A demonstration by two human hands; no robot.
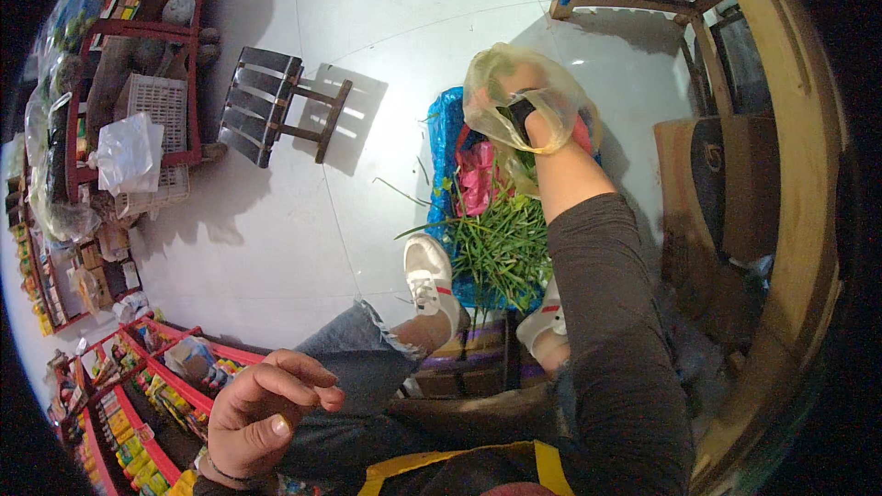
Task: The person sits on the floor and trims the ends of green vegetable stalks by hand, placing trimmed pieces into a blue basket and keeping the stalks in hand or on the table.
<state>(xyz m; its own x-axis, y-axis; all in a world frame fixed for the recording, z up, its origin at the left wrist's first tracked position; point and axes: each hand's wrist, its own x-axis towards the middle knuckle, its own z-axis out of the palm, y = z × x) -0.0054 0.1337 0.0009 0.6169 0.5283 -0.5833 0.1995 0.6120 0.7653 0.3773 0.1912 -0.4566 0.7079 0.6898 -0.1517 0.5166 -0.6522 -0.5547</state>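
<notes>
My right hand (pixel 520 79) is inside a translucent yellowish plastic bag (pixel 482 114), with the bag's mouth around my wrist. Blur and the film hide how the fingers are placed. Beneath the bag lies a blue plastic sheet or sack (pixel 441 145) with a heap of cut green leafy stalks (pixel 499 244) on it. A pink plastic bag (pixel 477 176) sits just beyond the greens. Over my thigh, at the lower left, my left hand (pixel 258 403) is raised, its fingers curved and apart, with nothing in it.
A low dark slatted wooden stool or chair (pixel 262 107) stands left on the pale tiled floor (pixel 372 145). Red-framed shelves (pixel 141 27) with packaged goods line the left side. To the right are a wooden frame (pixel 803 172) and a cardboard box (pixel 747 186). My shoes flank the greens.
</notes>
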